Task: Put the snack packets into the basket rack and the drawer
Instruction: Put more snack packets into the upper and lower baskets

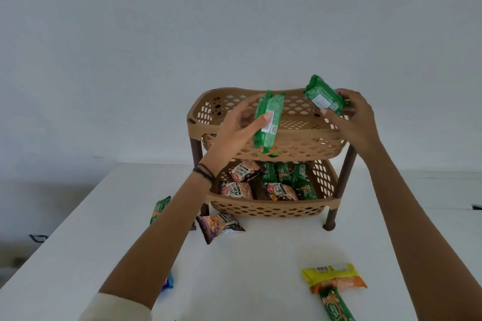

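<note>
A tan two-tier basket rack on dark brown legs stands on the white table. My left hand holds a green snack packet upright over the upper basket's front left. My right hand holds a second green packet tilted above the upper basket's right rim. The lower basket holds several salted peanut packets and green packets. No drawer is in view.
Loose packets lie on the white table: a peanut packet in front of the rack, a green one at the left, a yellow-orange one and a green one at the near right, a blue one under my left forearm.
</note>
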The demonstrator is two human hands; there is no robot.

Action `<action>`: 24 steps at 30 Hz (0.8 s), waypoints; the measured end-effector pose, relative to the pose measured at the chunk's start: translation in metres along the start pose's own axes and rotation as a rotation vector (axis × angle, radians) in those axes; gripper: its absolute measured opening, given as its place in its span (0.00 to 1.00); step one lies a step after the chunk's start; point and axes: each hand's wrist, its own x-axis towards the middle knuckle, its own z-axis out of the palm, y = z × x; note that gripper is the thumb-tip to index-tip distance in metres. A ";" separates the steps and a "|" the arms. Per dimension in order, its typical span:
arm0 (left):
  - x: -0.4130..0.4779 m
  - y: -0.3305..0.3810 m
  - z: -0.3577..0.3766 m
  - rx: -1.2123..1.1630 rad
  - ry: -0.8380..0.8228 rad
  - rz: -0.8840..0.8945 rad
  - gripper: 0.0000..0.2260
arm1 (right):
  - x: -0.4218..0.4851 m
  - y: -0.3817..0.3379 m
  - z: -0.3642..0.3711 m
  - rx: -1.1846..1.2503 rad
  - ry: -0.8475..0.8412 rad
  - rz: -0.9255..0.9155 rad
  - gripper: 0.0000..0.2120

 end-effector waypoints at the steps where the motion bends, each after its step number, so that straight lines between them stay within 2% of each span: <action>1: 0.010 0.004 0.002 -0.003 0.016 0.009 0.21 | 0.007 0.004 0.003 -0.038 -0.002 0.010 0.23; 4: 0.040 0.009 0.011 -0.047 0.054 -0.031 0.20 | 0.019 0.013 0.010 -0.138 -0.029 0.057 0.23; 7: 0.072 -0.001 0.025 -0.199 0.089 -0.235 0.21 | 0.025 0.020 0.010 -0.199 -0.058 0.110 0.23; 11: 0.099 -0.021 0.045 0.033 -0.060 -0.482 0.28 | 0.030 0.024 0.010 -0.363 -0.154 0.067 0.21; 15: 0.110 -0.034 0.051 0.634 -0.361 -0.590 0.30 | 0.035 0.025 0.014 -0.473 -0.214 0.088 0.21; 17: 0.111 -0.035 0.050 0.804 -0.451 -0.572 0.28 | 0.037 0.024 0.015 -0.531 -0.242 0.098 0.20; 21: 0.110 -0.032 0.051 0.913 -0.495 -0.545 0.26 | 0.040 0.018 0.021 -0.587 -0.301 0.194 0.16; 24: 0.110 -0.033 0.053 0.843 -0.507 -0.555 0.23 | 0.040 0.012 0.026 -0.649 -0.354 0.258 0.14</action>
